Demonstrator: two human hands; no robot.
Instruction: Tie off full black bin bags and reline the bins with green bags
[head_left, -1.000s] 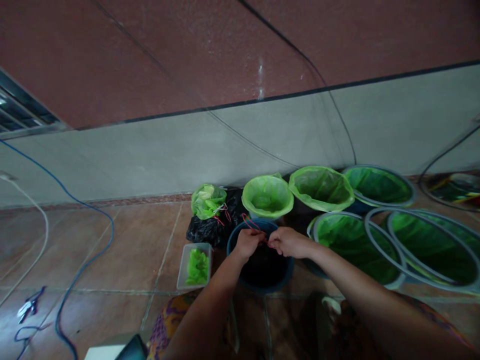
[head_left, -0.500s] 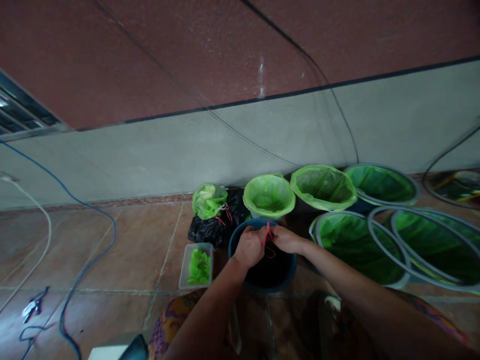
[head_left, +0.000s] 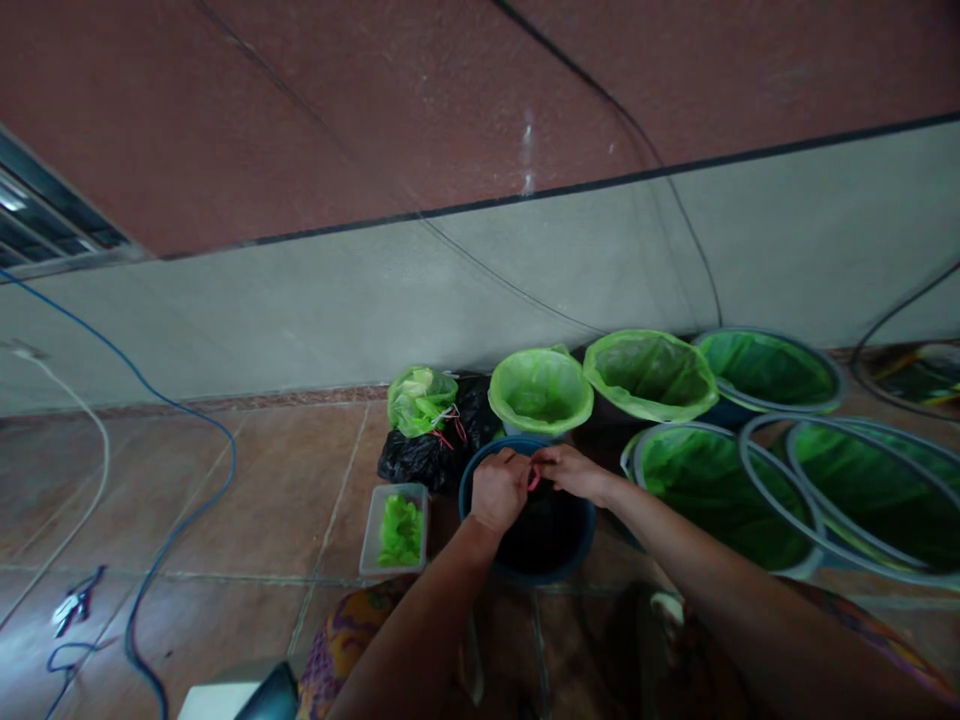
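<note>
Both my hands meet over a round blue bucket [head_left: 576,548] whose inside is dark. A small pink-red string [head_left: 534,477] shows between my fingertips. My left hand [head_left: 501,488] is closed with its fingers curled at the string, their tips partly hidden. From the other side my right hand [head_left: 574,472] pinches the same string. Just behind the bucket stands a bin lined with a light green bag [head_left: 541,388]. To the left of the bucket sits a clear plastic box [head_left: 369,540] holding crumpled green plastic [head_left: 400,530].
Black bags [head_left: 409,458] and a green bag [head_left: 421,398] with red strings lie by the wall. More green-lined bins [head_left: 651,375] stand at the right, with a loose grey ring [head_left: 780,470] across them. A blue cable [head_left: 193,508] and keys [head_left: 75,605] lie on the left floor.
The pink-red string stood up between my hands and trailed in a loop below; now only a short bit shows at my fingertips. My right hand has shifted slightly.
</note>
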